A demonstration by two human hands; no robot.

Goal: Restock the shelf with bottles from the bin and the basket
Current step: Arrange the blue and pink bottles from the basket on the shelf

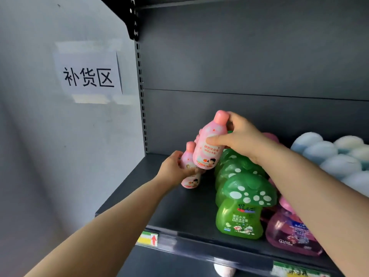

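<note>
The right hand (241, 140) holds a pink bottle (209, 144) tilted in the air, thumb across the label, fingers curled behind the neck. Just below it, the left hand (173, 166) wraps a second pink bottle (190, 181) that seems to rest on the dark shelf (179, 212). Both look small, light, stiff plastic, smooth and likely slippery; the body below the shoulder seems the surest hold. Green mushroom-capped bottles (239, 216) crowd under the right wrist.
</note>
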